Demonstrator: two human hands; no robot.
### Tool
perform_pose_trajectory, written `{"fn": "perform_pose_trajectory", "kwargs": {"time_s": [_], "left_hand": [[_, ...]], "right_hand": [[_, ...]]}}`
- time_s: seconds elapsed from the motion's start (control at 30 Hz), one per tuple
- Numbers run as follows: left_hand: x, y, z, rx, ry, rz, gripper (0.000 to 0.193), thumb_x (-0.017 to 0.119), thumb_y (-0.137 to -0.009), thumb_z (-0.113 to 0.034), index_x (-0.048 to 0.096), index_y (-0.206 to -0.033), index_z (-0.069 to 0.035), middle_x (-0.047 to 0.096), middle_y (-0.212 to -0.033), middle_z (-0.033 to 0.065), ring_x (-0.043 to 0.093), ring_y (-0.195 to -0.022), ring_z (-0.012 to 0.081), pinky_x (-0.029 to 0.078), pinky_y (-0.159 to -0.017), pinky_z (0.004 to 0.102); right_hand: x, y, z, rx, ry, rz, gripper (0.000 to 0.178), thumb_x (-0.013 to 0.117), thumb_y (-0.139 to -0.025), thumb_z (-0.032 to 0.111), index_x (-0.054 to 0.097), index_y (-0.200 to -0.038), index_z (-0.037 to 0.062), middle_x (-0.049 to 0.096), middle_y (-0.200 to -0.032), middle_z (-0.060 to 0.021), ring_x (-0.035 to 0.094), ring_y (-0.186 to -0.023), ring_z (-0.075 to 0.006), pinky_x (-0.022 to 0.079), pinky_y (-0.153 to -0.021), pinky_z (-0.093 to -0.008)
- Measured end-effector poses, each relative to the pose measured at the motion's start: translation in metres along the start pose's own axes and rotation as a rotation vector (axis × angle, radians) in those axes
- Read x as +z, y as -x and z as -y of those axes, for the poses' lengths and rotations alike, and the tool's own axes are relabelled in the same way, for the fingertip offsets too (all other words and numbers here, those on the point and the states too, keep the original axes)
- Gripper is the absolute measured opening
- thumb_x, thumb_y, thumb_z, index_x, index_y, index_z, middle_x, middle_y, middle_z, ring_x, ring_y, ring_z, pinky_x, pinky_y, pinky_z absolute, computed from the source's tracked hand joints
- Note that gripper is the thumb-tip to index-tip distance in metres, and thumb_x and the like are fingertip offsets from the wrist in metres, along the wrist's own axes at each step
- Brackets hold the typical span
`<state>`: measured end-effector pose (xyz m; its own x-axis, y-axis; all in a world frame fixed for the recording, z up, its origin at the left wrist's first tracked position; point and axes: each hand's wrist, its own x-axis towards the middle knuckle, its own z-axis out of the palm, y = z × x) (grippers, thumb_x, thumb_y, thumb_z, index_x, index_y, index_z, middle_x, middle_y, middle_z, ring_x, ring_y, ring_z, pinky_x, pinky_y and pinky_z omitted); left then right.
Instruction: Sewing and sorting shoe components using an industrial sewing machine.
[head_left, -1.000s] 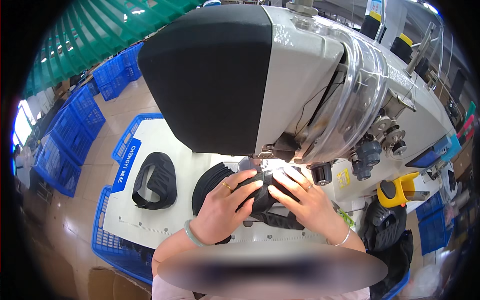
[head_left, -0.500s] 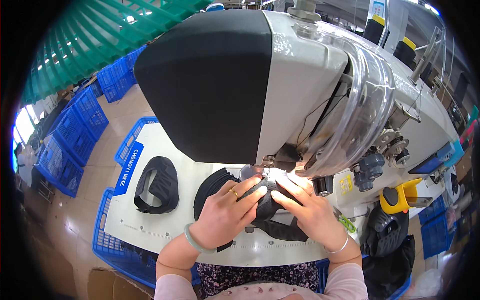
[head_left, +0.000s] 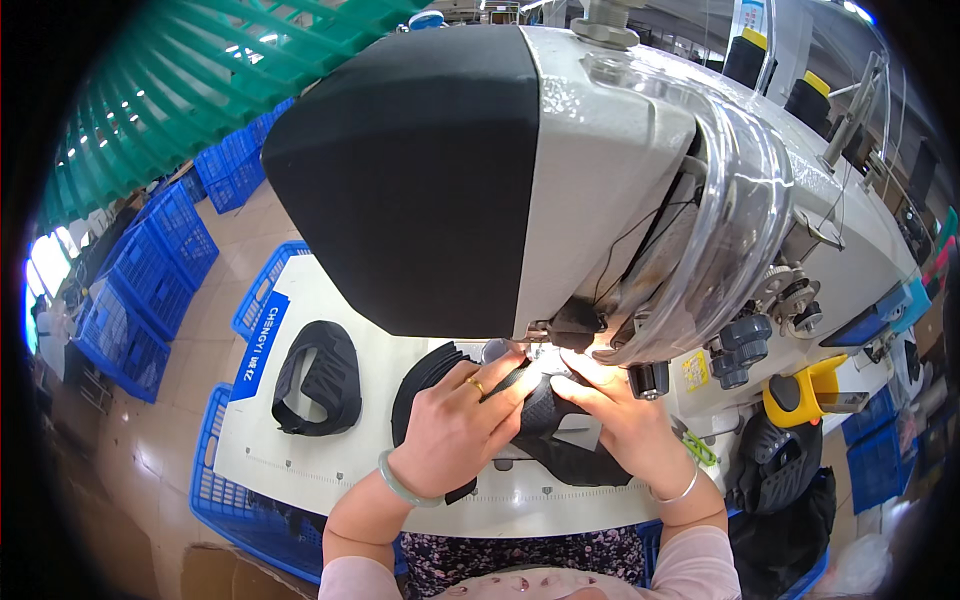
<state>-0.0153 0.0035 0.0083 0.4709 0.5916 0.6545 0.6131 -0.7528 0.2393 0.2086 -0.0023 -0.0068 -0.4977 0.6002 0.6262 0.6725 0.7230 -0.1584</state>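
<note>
A black shoe upper (head_left: 570,455) lies on the white sewing machine table (head_left: 370,500), its far part under the lit needle area. My left hand (head_left: 465,420) rests on its left side, fingers stretched toward the needle. Opposite it, my right hand (head_left: 630,425) lies on the right side with fingers extended and slightly apart. Both sets of fingertips press the material close to the presser foot, which glare and the machine head (head_left: 420,190) partly hide. Fanned black pieces (head_left: 415,385) sit beside and partly beneath my left hand. Another black shoe upper (head_left: 345,385) lies farther left.
Green-handled snips (head_left: 700,449) lie right of my right hand. Beyond them are a yellow-and-black tool (head_left: 790,400) and more black uppers (head_left: 778,455). A green ribbed plastic basket (head_left: 200,100) hangs over the upper left. Blue crates (head_left: 125,335) stand on the floor.
The view has shifted slightly. Both hands stay on the shoe upper near the needle, and its lower end appears moved a little to the right.
</note>
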Motion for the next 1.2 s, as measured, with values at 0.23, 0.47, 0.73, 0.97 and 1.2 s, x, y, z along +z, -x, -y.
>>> {"fn": "perform_pose_trajectory", "kwargs": {"time_s": [0.23, 0.47, 0.73, 0.97, 1.2], "left_hand": [[0.006, 0.004, 0.001, 0.055, -0.124, -0.013, 0.030, 0.069, -0.071, -0.012, 0.067, -0.101, -0.009, 0.061, -0.118, 0.0057, 0.055, -0.078, 0.0163, 0.050, -0.063, 0.0251], [0.007, 0.008, -0.003, 0.035, -0.171, -0.019, 0.037, 0.070, -0.067, -0.006, 0.067, -0.104, -0.007, 0.059, -0.121, 0.0089, 0.055, -0.080, 0.0177, 0.052, -0.066, 0.0269], [-0.007, -0.001, 0.007, -0.152, 0.258, -0.053, 0.031, 0.062, -0.070, 0.003, 0.070, -0.099, -0.004, 0.065, -0.102, 0.0159, 0.065, -0.082, 0.0284, 0.054, -0.074, 0.0340], [-0.011, 0.004, 0.008, -0.047, 0.199, 0.013, 0.030, 0.064, -0.070, 0.002, 0.070, -0.098, -0.005, 0.065, -0.107, 0.0183, 0.064, -0.084, 0.0292, 0.054, -0.075, 0.0334], [-0.009, 0.009, 0.010, 0.094, 0.007, 0.043, 0.032, 0.069, -0.071, -0.006, 0.066, -0.104, -0.007, 0.060, -0.119, 0.0144, 0.058, -0.084, 0.0234, 0.052, -0.073, 0.0312]], "right_hand": [[0.003, 0.006, -0.014, -0.004, -0.057, 0.036, 0.062, 0.062, -0.055, -0.003, 0.067, -0.114, 0.0148, 0.064, -0.107, -0.0108, 0.059, -0.095, -0.0287, 0.042, -0.091, -0.0426], [0.003, 0.007, -0.016, -0.032, -0.041, 0.066, 0.064, 0.062, -0.057, -0.002, 0.065, -0.118, 0.0170, 0.064, -0.111, -0.0088, 0.059, -0.098, -0.0278, 0.041, -0.093, -0.0425], [0.001, -0.002, -0.009, -0.151, 0.136, 0.021, 0.049, 0.059, -0.070, 0.005, 0.065, -0.118, 0.0135, 0.064, -0.112, -0.0100, 0.060, -0.104, -0.0267, 0.041, -0.094, -0.0427], [0.005, -0.002, -0.006, -0.123, 0.150, -0.048, 0.044, 0.058, -0.070, 0.005, 0.068, -0.113, 0.0100, 0.065, -0.109, -0.0112, 0.062, -0.099, -0.0265, 0.046, -0.088, -0.0386], [0.010, -0.005, -0.006, -0.108, 0.120, -0.128, 0.048, 0.058, -0.064, 0.004, 0.069, -0.110, 0.0113, 0.067, -0.102, -0.0111, 0.063, -0.092, -0.0254, 0.048, -0.083, -0.0372]]}}
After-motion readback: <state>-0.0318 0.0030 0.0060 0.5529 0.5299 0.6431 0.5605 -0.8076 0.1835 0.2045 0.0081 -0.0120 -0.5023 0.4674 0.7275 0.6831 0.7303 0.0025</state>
